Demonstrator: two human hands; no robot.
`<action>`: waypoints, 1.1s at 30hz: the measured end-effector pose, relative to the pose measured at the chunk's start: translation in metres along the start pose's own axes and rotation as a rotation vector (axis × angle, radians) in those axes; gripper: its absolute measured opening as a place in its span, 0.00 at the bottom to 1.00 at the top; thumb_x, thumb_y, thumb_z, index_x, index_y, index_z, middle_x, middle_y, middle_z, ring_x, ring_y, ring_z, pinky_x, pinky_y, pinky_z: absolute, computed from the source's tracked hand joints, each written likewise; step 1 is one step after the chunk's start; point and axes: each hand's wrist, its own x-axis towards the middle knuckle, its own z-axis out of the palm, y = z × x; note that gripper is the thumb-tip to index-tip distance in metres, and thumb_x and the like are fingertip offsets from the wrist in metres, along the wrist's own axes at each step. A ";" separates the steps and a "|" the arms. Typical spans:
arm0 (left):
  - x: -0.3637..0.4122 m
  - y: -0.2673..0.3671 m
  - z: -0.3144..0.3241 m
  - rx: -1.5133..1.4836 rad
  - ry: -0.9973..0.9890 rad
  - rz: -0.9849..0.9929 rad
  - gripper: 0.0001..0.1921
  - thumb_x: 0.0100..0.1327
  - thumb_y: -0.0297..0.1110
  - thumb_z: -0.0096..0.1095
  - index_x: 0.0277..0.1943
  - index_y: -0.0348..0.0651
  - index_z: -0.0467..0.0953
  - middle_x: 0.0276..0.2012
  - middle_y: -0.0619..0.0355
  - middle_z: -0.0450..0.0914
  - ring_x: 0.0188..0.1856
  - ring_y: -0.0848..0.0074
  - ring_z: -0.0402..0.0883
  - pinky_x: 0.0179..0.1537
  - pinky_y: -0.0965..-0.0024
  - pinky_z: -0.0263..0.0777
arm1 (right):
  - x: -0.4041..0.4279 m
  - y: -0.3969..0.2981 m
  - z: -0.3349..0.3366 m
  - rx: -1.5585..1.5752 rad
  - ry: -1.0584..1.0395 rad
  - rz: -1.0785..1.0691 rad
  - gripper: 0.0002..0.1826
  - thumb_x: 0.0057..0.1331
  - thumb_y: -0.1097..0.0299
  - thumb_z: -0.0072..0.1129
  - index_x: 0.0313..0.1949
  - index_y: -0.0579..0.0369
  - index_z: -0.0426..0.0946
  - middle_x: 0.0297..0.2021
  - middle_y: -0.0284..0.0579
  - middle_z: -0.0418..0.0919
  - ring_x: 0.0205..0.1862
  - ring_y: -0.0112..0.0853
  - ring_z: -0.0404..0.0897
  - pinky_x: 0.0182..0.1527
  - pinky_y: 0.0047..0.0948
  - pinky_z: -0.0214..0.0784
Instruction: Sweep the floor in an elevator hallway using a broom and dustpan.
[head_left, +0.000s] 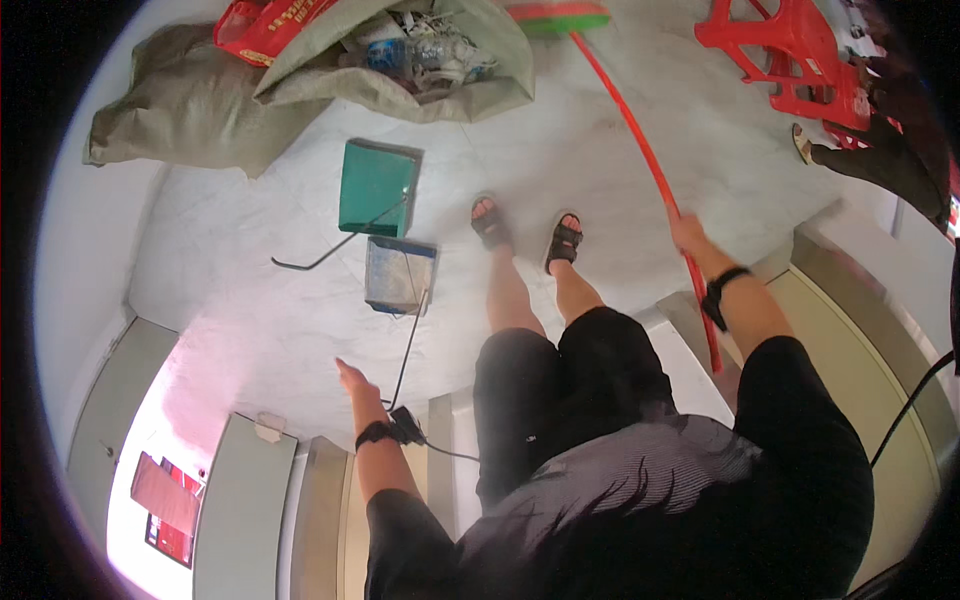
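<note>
My right hand (688, 234) grips the red handle of a broom (637, 135). The handle slants up and away to the broom's red and green head (562, 19), which is on the floor beside an open woven sack (480, 101). At the left, my left hand (358, 381) hangs out in the air with nothing visible in it, its fingers extended. Close to that wrist is the bent end of the metal handle of a grey and blue dustpan (397, 276). Just beyond that pan lies a green dustpan (375, 187) with a dark hooked handle.
The open sack holds plastic bottles (431, 54) and crumpled waste. Another woven sack (202, 105) and a red bag (274, 26) lean at its left. Stacked red plastic stools (799, 56) stand at the upper right, near a person's leg (877, 161). A doorway is at the lower left.
</note>
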 end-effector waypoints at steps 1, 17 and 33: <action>0.003 0.008 0.004 -0.042 -0.017 0.098 0.34 0.50 0.55 0.37 0.52 0.34 0.49 0.52 0.50 0.52 0.53 0.64 0.51 0.51 0.62 0.45 | -0.005 0.051 0.018 -0.043 0.026 -0.166 0.39 0.50 0.37 0.25 0.13 0.67 0.67 0.08 0.55 0.65 0.15 0.43 0.70 0.20 0.36 0.62; -0.084 0.188 0.095 -0.736 -0.714 0.419 0.27 0.53 0.51 0.34 0.43 0.33 0.56 0.36 0.53 0.66 0.41 0.72 0.65 0.41 0.73 0.55 | -0.080 0.142 -0.028 -0.329 0.133 -0.278 0.28 0.53 0.46 0.35 0.19 0.63 0.67 0.17 0.55 0.68 0.23 0.46 0.68 0.24 0.38 0.58; -0.192 0.112 0.000 -0.805 -0.750 0.635 0.18 0.57 0.38 0.33 0.14 0.47 0.47 0.09 0.66 0.44 0.12 0.82 0.43 0.17 0.80 0.46 | -0.067 0.221 -0.059 -0.429 0.195 -0.384 0.25 0.51 0.46 0.37 0.18 0.58 0.70 0.16 0.50 0.69 0.21 0.43 0.69 0.23 0.35 0.61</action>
